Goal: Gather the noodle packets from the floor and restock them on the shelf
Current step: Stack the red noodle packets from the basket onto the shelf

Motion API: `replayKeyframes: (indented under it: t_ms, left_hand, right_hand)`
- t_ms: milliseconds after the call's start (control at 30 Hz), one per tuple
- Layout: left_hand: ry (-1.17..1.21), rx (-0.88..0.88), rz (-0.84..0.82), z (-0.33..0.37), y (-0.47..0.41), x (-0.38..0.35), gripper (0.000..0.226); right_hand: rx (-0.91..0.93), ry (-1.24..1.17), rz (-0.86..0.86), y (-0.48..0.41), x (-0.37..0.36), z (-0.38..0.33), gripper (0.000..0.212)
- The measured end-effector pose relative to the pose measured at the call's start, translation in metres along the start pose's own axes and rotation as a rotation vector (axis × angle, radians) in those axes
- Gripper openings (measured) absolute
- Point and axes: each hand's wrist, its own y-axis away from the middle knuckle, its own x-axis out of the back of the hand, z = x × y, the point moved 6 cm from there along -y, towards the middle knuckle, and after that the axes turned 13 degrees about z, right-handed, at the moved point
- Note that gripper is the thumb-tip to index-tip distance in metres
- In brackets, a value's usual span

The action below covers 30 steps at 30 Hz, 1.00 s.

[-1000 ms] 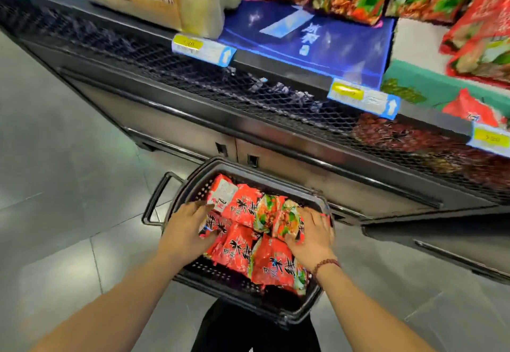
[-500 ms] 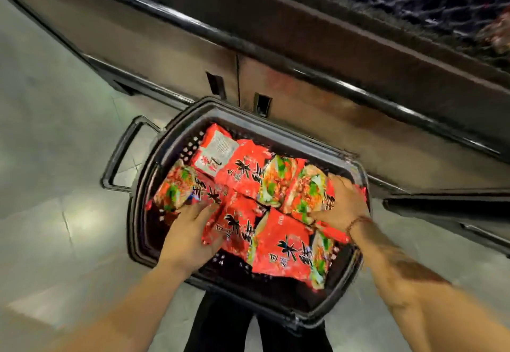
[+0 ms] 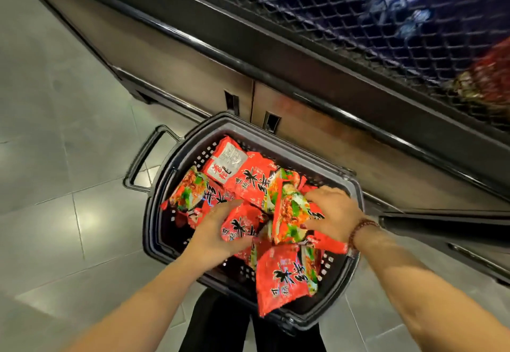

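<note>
In the head view, the gathering part of the task is judged to be largely done: every one of the noodle packets [image 3: 249, 179] that can be seen lies inside a dark plastic basket [image 3: 154, 222], which stands on the grey tiled floor [image 3: 55, 136] just in front of the shelf [image 3: 193, 70]. The restocking part is judged not yet begun, since no packet is seen being lifted toward the shelf. Blurred red goods [image 3: 488, 75] are glimpsed behind the shelf's wire mesh [image 3: 317, 6] at the right edge, but it cannot be told whether they are the same product. The left hand [image 3: 214, 237] is reached into the middle of the heap, and its grip is closed round a red packet [image 3: 242, 226], with the thumb laid across the packet's near edge. The right hand [image 3: 335, 212], on whose wrist a beaded bracelet [image 3: 361, 227] is worn, is curled round an upright bunch [image 3: 289, 211] of two or three packets at the basket's right side; the exact count is hidden by the fingers. The packets are seen as flat, glossy, crinkled pouches, printed red with large black characters and a picture of noodles and greens. One at the far end [image 3: 227, 161] is turned over so that its white label panel shows. Another, the nearest packet [image 3: 284, 280], is draped over the basket's near rim. What is left, it is judged, is for the packets to be carried up and placed on the shelf.
</note>
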Motion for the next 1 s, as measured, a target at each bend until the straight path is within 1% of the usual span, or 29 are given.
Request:
replayKeyframes:
  t_ms: [33,67,133,167,233,300,333,367,400,433,467,500,533,567,600,633,667,700,733,767,833,900,933,1000]
  left_hand:
    - [0.045,0.048,-0.056,0.005,-0.001,-0.002,0.11]
    - [0.092,0.087,-0.114,0.012,-0.001,-0.004,0.113]
    - [0.215,0.149,-0.185,0.02,-0.001,-0.005,0.105]
    - [0.299,0.191,-0.181,0.024,0.0,-0.001,0.099]
    - [0.477,0.285,-0.11,0.025,0.002,0.008,0.087]
    - [0.613,0.343,0.006,0.021,0.006,0.019,0.075]
    - [0.676,0.366,0.062,0.017,0.008,0.024,0.069]
    - [0.73,0.399,0.121,0.01,0.01,0.027,0.066]
    - [0.777,0.438,0.183,0.004,0.012,0.029,0.062]
    - [0.82,0.487,0.245,-0.004,0.014,0.03,0.058]
    - [0.867,0.529,0.296,-0.011,0.017,0.031,0.054]
    - [0.913,0.565,0.337,-0.016,0.019,0.031,0.05]
    - [0.965,0.594,0.368,-0.02,0.022,0.03,0.046]
    - [1.017,0.615,0.389,-0.022,0.024,0.028,0.044]
    - [1.065,0.631,0.403,-0.022,0.027,0.027,0.044]
    - [1.105,0.64,0.411,-0.021,0.029,0.024,0.045]
    - [1.126,0.643,0.416,-0.018,0.031,0.021,0.047]
    - [1.134,0.641,0.412,-0.016,0.033,0.018,0.048]
    - [1.125,0.642,0.404,-0.015,0.034,0.015,0.048]
    - [1.12,0.641,0.392,-0.015,0.035,0.014,0.047]
    - [1.116,0.636,0.358,-0.02,0.036,0.017,0.048]
    - [1.123,0.625,0.308,-0.029,0.033,0.026,0.051]
    - [1.112,0.623,0.284,-0.034,0.03,0.032,0.051]
    - [1.066,0.628,0.26,-0.043,0.022,0.047,0.052]
  right_hand:
    - [0.076,0.007,-0.059,-0.004,0.006,-0.016,0.067]
    - [0.15,0.007,-0.098,-0.007,0.012,-0.034,0.067]
    - [0.283,0.001,-0.12,-0.013,0.025,-0.069,0.06]
    - [0.335,-0.017,-0.105,-0.016,0.03,-0.085,0.056]
    - [0.409,-0.068,-0.057,-0.022,0.038,-0.107,0.053]
    - [0.451,-0.12,0.017,-0.025,0.04,-0.117,0.057]
    - [0.453,-0.142,0.092,-0.025,0.04,-0.119,0.06]
    - [0.426,-0.166,0.202,-0.025,0.042,-0.118,0.066]
    - [0.344,-0.21,0.323,-0.025,0.044,-0.115,0.073]
    - [0.199,-0.282,0.432,-0.022,0.045,-0.109,0.081]
    - [0.008,-0.376,0.518,-0.018,0.042,-0.101,0.089]
    - [-0.21,-0.486,0.558,-0.013,0.034,-0.092,0.097]
    - [-0.429,-0.643,0.521,-0.009,0.017,-0.083,0.104]
    - [-0.6,-0.879,0.421,-0.006,-0.002,-0.083,0.112]
    - [-0.728,-1.154,0.307,-0.003,-0.024,-0.088,0.118]
    - [-0.844,-1.395,0.182,0.001,-0.042,-0.096,0.116]
    - [-0.93,-1.562,0.087,0.004,-0.054,-0.104,0.106]
    - [-0.976,-1.67,0.051,0.005,-0.059,-0.11,0.093]
    - [-1.016,-1.708,0.049,0.004,-0.062,-0.114,0.088]
    - [-1.044,-1.728,0.067,0.003,-0.062,-0.116,0.091]
    - [-1.037,-1.708,0.099,-0.002,-0.055,-0.112,0.094]
    - [-0.96,-1.633,0.101,-0.01,-0.045,-0.11,0.086]
    - [-0.922,-1.589,0.083,-0.014,-0.041,-0.108,0.073]
    - [-0.818,-1.524,0.015,-0.024,-0.036,-0.1,0.032]
